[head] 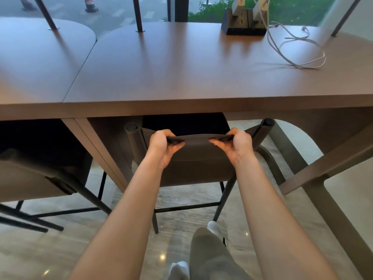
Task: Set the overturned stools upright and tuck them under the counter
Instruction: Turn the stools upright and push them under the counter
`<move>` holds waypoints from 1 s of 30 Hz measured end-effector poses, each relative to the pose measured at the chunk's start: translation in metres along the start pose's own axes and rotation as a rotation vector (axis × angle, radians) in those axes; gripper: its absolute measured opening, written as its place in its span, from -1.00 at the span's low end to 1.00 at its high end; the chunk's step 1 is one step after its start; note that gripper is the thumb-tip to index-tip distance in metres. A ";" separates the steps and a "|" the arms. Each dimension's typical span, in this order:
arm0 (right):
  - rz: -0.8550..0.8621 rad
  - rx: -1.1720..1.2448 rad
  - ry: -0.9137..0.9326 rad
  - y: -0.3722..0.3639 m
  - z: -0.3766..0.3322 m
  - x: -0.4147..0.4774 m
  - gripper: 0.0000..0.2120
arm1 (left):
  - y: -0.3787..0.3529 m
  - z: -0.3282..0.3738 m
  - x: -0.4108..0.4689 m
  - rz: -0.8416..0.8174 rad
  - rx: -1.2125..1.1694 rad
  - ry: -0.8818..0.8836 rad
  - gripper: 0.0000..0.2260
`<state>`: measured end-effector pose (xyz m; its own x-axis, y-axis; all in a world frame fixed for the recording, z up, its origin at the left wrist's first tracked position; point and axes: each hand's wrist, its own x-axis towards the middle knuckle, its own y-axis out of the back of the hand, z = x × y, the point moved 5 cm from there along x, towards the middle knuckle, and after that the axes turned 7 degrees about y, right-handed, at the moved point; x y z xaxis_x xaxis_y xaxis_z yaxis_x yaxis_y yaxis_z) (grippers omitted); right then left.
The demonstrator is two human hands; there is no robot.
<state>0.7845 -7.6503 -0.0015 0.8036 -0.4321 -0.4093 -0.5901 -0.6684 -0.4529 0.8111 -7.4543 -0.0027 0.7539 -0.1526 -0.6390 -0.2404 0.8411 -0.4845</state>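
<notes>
An upright brown stool with a leather sling backrest and thin black legs stands in front of me, its seat partly under the wooden counter. My left hand grips the top edge of the backrest left of centre. My right hand grips the same edge right of centre. Fingers of both hands curl over the edge, thumbs underneath. A second brown stool stands upright at the left, its seat under the counter.
A black power block with chargers and loose white cables sits at the counter's back right. Slanted counter legs run at the right, a panel leg between the stools. My leg and white-socked feet are on the glossy floor below.
</notes>
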 end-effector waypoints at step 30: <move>-0.035 -0.021 -0.085 0.047 0.014 0.015 -0.82 | 0.003 -0.050 0.029 0.058 -0.065 0.050 -0.80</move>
<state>0.7675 -7.6801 -0.0401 0.8138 -0.3559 -0.4594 -0.5592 -0.6950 -0.4520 0.8017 -7.4824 -0.0528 0.7064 -0.1317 -0.6954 -0.3233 0.8140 -0.4826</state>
